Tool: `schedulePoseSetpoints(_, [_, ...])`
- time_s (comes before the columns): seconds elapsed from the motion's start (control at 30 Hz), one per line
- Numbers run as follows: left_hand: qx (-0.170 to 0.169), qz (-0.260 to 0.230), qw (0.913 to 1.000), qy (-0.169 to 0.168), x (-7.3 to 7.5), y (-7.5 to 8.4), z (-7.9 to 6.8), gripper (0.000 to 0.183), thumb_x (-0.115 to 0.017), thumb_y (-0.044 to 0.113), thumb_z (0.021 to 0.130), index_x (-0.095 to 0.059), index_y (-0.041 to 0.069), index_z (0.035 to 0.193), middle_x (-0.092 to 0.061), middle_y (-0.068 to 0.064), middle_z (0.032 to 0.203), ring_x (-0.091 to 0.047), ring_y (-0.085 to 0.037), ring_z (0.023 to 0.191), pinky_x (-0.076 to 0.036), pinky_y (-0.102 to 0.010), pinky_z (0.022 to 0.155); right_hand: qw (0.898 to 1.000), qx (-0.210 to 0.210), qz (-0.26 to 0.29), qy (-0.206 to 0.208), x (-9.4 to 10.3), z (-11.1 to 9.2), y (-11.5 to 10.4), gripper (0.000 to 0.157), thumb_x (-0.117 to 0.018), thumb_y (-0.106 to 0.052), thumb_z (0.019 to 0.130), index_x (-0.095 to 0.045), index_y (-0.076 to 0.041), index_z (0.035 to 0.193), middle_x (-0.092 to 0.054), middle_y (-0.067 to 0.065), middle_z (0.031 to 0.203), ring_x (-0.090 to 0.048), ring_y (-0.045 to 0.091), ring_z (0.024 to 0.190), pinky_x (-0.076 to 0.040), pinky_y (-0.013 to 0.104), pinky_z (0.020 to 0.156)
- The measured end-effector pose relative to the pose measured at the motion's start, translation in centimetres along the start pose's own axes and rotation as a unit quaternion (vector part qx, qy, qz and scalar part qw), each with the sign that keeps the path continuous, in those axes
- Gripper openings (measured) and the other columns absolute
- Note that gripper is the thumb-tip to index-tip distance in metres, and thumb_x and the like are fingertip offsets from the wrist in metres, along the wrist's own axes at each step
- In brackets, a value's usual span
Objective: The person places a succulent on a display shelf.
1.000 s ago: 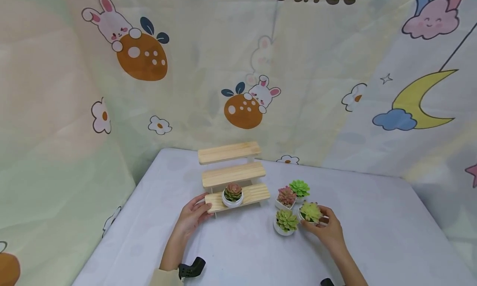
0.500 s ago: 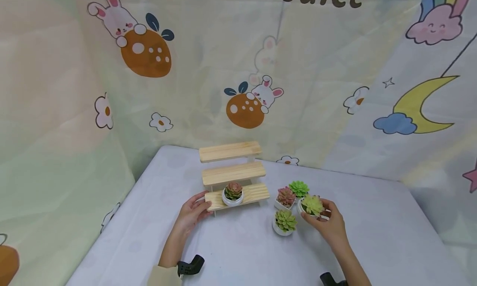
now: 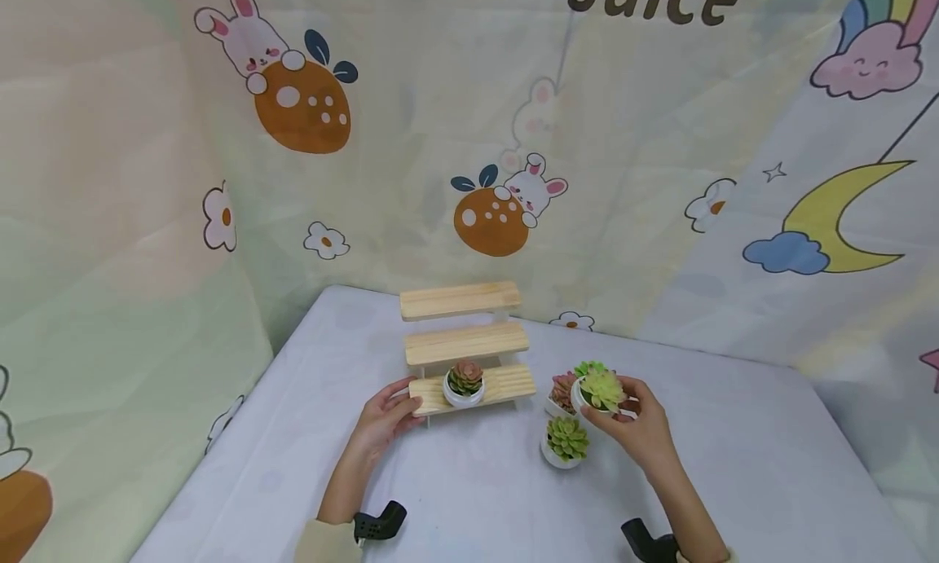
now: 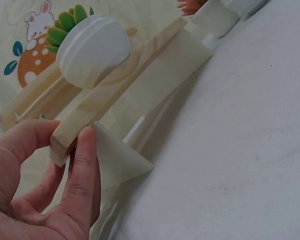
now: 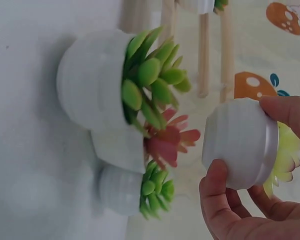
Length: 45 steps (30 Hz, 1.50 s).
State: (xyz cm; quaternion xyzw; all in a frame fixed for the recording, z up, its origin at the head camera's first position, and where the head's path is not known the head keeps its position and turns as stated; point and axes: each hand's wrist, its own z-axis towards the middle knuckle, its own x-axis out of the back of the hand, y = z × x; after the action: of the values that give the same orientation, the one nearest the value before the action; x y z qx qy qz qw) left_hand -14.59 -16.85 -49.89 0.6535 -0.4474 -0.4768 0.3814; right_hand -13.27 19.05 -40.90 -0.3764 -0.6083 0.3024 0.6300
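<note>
A three-step wooden shelf (image 3: 506, 381) with pale tiers stands on the table, and a reddish-green succulent in a round white pot (image 3: 464, 386) sits on its lowest tier. My left hand (image 3: 385, 420) pinches the left end of that lowest tier; in the left wrist view the thumb and fingers close on the board's end (image 4: 65, 137). My right hand (image 3: 641, 424) grips a yellow-green potted succulent (image 3: 603, 390) by its white pot (image 5: 240, 145). In the right wrist view this pot hangs clear of the table, fingers on both sides of it.
Beside the right hand stand a green potted succulent (image 3: 566, 442), a pink one (image 3: 562, 390) in an angular white pot, and a bright green one (image 3: 589, 368) partly hidden behind the held pot. A white cloth covers the table (image 3: 469, 498); a printed curtain (image 3: 396, 139) hangs behind.
My right hand has lifted the yellow-green succulent off the table and moved it up and slightly left, over the pink and bright green ones. The left hand keeps its hold on the shelf.
</note>
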Motion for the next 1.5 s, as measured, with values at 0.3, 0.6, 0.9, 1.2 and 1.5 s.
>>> schedulePoseSetpoints(0.3, [0.004, 0.000, 1.0000, -0.007, -0.5, -0.1, 0.0, 0.050, -0.061, -0.004, 0.091, -0.045, -0.006, 0.139, -0.065, -0.015, 0.109, -0.067, -0.013, 0.082, -0.059, -0.024, 0.071, 1.000, 0.019, 0.008, -0.016, -0.7, 0.5, -2.2, 0.071, -0.080, -0.020, 0.082, -0.042, 0.000, 0.138, -0.048, 0.016, 0.127, -0.050, 0.026, 0.108, -0.047, 0.011, 0.075])
schedulePoseSetpoints(0.6, [0.002, -0.004, 1.0000, 0.005, -0.2, 0.2, 0.0, 0.049, -0.062, -0.004, 0.091, -0.047, -0.005, 0.138, -0.066, -0.012, 0.105, -0.067, -0.013, 0.080, -0.059, -0.023, 0.069, 0.998, 0.044, 0.021, -0.028, -2.1, 1.2, -4.1, 0.072, -0.080, -0.018, 0.080, -0.043, 0.001, 0.138, -0.048, 0.018, 0.126, -0.050, 0.026, 0.104, -0.047, 0.013, 0.074])
schedulePoseSetpoints(0.9, [0.000, -0.002, 1.0000, 0.001, 0.1, 0.3, -0.1, 0.047, -0.062, -0.004, 0.091, -0.048, -0.005, 0.136, -0.067, -0.012, 0.104, -0.067, -0.013, 0.080, -0.059, -0.024, 0.070, 0.995, 0.063, 0.050, -0.052, -3.7, 1.7, -6.0, 0.068, -0.081, -0.015, 0.079, -0.046, -0.002, 0.136, -0.048, 0.016, 0.125, -0.048, 0.023, 0.098, -0.048, 0.016, 0.069])
schedulePoseSetpoints(1.2, [-0.001, -0.009, 0.9999, -0.007, 0.4, 0.0, -0.1, 0.049, -0.062, -0.004, 0.091, -0.046, -0.007, 0.137, -0.066, -0.013, 0.105, -0.067, -0.013, 0.081, -0.059, -0.024, 0.070, 0.990, 0.104, 0.066, -0.072, -5.3, 2.3, -8.0, 0.067, -0.082, -0.013, 0.078, -0.048, -0.002, 0.135, -0.050, 0.016, 0.123, -0.052, 0.024, 0.098, -0.051, 0.018, 0.074])
schedulePoseSetpoints(1.5, [-0.008, -0.006, 0.9999, -0.009, 0.3, 0.2, -0.2, 0.049, -0.062, -0.005, 0.090, -0.045, -0.008, 0.137, -0.066, -0.015, 0.105, -0.067, -0.014, 0.080, -0.060, -0.024, 0.069, 0.985, 0.123, 0.078, -0.095, -6.5, 2.8, -10.1, 0.067, -0.081, -0.014, 0.079, -0.047, -0.001, 0.135, -0.051, 0.016, 0.120, -0.054, 0.026, 0.097, -0.051, 0.020, 0.074])
